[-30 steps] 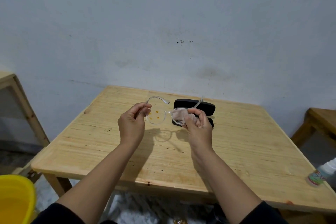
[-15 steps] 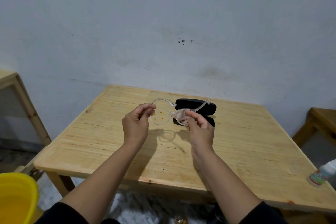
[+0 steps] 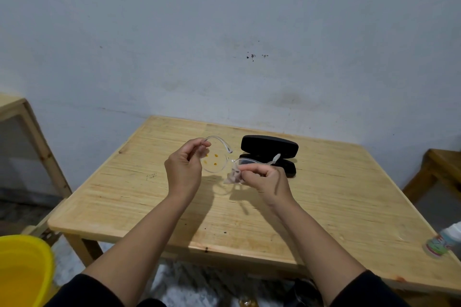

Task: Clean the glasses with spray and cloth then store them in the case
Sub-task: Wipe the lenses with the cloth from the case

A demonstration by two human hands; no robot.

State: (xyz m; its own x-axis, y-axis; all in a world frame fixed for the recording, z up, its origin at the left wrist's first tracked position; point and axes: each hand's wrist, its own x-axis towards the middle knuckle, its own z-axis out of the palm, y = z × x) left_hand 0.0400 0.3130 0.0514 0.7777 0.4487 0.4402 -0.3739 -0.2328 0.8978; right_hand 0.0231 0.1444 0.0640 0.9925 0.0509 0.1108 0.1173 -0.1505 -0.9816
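Pinching the glasses (image 3: pixel 219 161) crosswise, my left hand (image 3: pixel 184 168) nearest the spotted lens, right hand (image 3: pixel 265 178) pressing cloth (image 3: pixel 233 177) on the other

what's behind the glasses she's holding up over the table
The open black case lies on the table behind the clear glasses. The right hand and cloth cover the case's near left corner.

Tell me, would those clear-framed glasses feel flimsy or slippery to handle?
The clear plastic-framed glasses look light: the left hand pinches one side. The thin arms probably flex and might snap. The smooth lenses, one with orange spots, likely feel slick; the right hand grips through a small greyish cloth.
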